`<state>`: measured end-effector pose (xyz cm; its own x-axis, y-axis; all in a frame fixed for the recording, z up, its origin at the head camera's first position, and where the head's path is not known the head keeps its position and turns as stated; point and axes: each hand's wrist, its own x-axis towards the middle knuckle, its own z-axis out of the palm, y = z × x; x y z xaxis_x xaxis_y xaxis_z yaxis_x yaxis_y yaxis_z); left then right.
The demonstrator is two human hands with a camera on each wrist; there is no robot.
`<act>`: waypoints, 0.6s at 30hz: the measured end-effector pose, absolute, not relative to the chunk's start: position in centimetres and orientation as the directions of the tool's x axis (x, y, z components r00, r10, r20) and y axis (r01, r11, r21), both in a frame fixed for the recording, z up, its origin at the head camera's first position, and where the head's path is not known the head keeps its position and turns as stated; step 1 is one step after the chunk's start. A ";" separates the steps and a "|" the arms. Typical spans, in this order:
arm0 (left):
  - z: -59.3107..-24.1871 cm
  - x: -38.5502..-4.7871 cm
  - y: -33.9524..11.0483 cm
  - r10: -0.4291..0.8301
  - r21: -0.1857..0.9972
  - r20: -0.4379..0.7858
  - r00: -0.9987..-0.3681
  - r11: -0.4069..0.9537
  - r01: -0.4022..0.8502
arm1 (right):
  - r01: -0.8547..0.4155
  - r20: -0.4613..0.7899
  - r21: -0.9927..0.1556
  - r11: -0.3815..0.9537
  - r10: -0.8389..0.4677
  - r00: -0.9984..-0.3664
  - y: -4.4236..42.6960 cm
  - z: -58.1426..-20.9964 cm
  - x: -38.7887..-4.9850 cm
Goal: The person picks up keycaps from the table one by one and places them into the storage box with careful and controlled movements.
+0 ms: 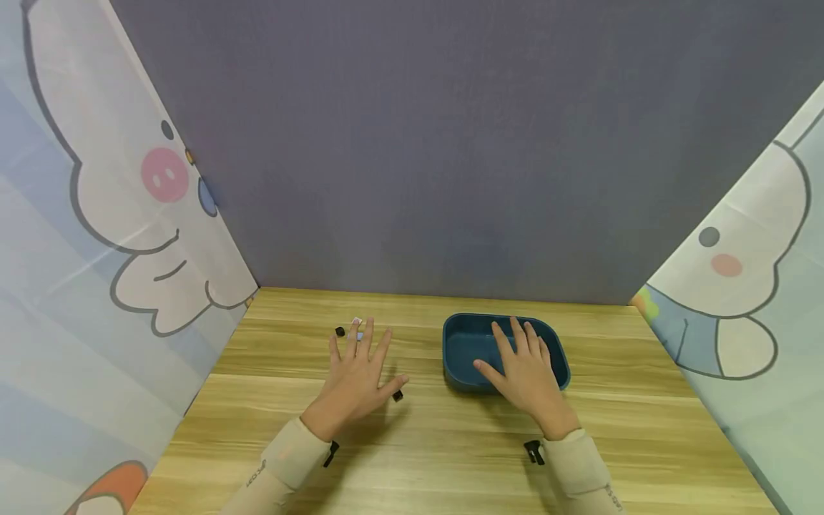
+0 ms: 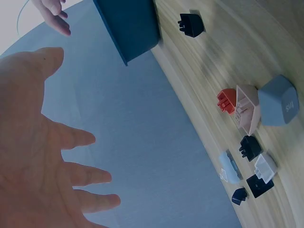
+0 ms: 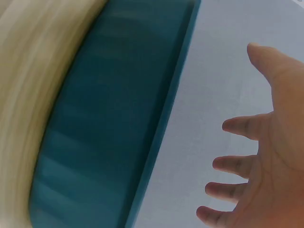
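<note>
My left hand (image 1: 357, 386) hovers over the left of the table, fingers straight and spread, holding nothing. Below it lie several loose keycaps: a blue-grey one (image 2: 279, 102) with lettering, a pink one (image 2: 247, 110), a red one (image 2: 227, 100), a white one (image 2: 265, 167), a light blue one (image 2: 231, 166) and several black ones, one (image 2: 191, 25) apart from the group. From the head view the hand hides most of them. Over the dark teal bin (image 1: 463, 354) is my right hand (image 1: 531, 379), fingers spread, also holding nothing. The visible bin floor shows no keycaps.
The wooden table (image 1: 438, 465) meets a grey upright panel (image 1: 418, 179) at the back. Patterned cloths with cartoon figures hang on the left (image 1: 77, 300) and right (image 1: 753, 343). Black strap ends (image 1: 533, 451) show beside the cuffs.
</note>
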<state>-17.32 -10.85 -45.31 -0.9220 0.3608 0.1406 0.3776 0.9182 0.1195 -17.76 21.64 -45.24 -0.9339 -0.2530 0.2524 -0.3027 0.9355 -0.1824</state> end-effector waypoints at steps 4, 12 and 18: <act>-45.2 -17.4 -11.1 0.354 0.124 0.146 -0.924 0.920 0.372 | -0.307 0.243 -0.203 0.930 -0.256 -0.936 22.2 -45.1 -18.0; -45.1 -17.6 -12.1 0.344 0.138 0.189 -0.920 0.918 0.372 | -0.307 0.232 -0.268 0.913 -0.248 -0.941 23.9 -44.6 -18.7; -45.2 -17.5 -12.8 0.333 0.170 0.204 -0.921 0.914 0.368 | -0.326 0.285 -0.289 0.900 -0.244 -0.927 25.5 -44.4 -19.4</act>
<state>-17.50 -12.81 -45.22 -0.9206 0.3331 0.2037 0.3682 0.9141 0.1696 -19.44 25.49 -44.38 -0.9268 -0.2443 0.2851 -0.3262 0.8999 -0.2894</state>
